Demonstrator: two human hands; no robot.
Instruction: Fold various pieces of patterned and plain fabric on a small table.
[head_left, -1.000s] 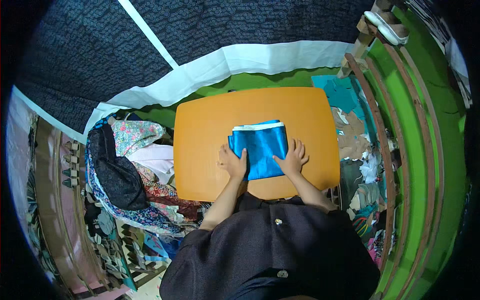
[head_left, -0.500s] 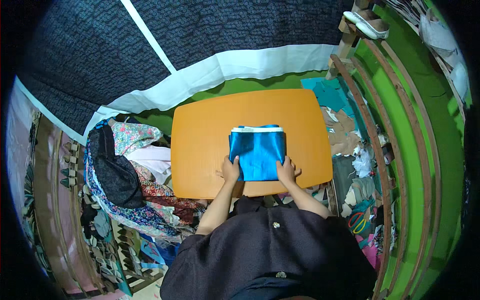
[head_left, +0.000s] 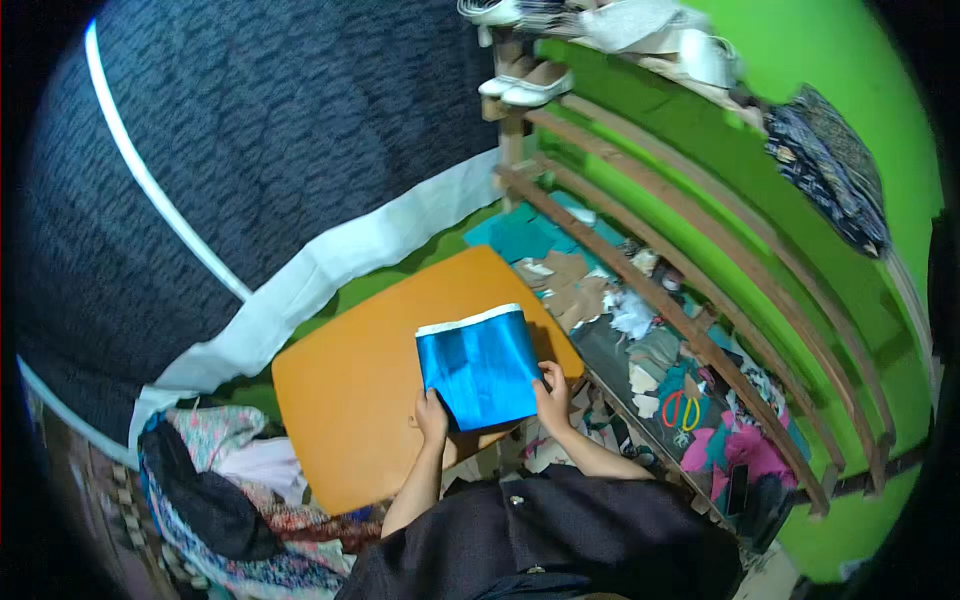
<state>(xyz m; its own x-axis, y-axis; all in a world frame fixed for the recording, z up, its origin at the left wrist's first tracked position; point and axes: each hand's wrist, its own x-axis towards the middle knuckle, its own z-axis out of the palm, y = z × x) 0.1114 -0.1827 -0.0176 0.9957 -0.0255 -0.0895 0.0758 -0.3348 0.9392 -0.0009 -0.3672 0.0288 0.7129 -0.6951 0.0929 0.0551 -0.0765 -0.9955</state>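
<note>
A folded piece of shiny blue fabric [head_left: 480, 368] with a white strip along its far edge is held between my two hands. My left hand [head_left: 432, 418] grips its near left corner, thumb on top. On the near right edge, my right hand [head_left: 552, 396] pinches the cloth, with the fingers partly hidden beneath. The fabric is over the right part of an orange table [head_left: 350, 400]; whether it touches the tabletop I cannot tell.
A wooden rack [head_left: 690, 325] runs along the green wall on the right. Behind it lie fabric scraps [head_left: 560, 285] and scissors with red and yellow handles [head_left: 682, 412]. Piled clothes [head_left: 230, 510] are at the left, white shoes [head_left: 528, 85] on the rack's far post.
My view has turned to the right, bringing more of the rack and wall into sight. The blue fabric, still in both hands, has shifted toward the table's right side.
</note>
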